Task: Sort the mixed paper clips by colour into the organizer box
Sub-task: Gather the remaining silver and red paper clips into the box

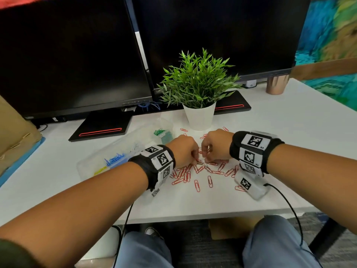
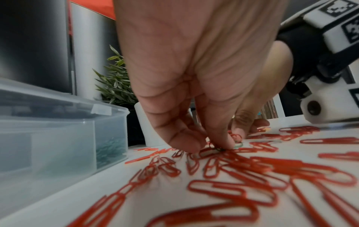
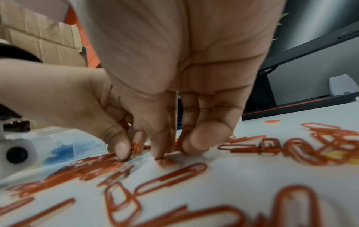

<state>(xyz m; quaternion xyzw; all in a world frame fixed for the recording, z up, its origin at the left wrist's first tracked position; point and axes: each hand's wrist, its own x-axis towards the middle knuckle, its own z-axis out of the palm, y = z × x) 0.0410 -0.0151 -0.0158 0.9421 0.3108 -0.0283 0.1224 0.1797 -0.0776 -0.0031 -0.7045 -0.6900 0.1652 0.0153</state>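
Red paper clips (image 1: 201,171): scattered on white table (image 1: 270,132); left hand (image 1: 183,149) pinching clips in heap; right hand (image 1: 214,146) fingertips curled onto heap, grasp indeterminate; clear organizer box (image 1: 123,149) left, holding blue, green clips.

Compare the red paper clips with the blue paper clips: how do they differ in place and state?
The red paper clips lie scattered loose on the white desk; the blue paper clips sit gathered inside the clear organizer box. Both hands work among the red ones; neither touches the blue. Both look like the same wire shape.
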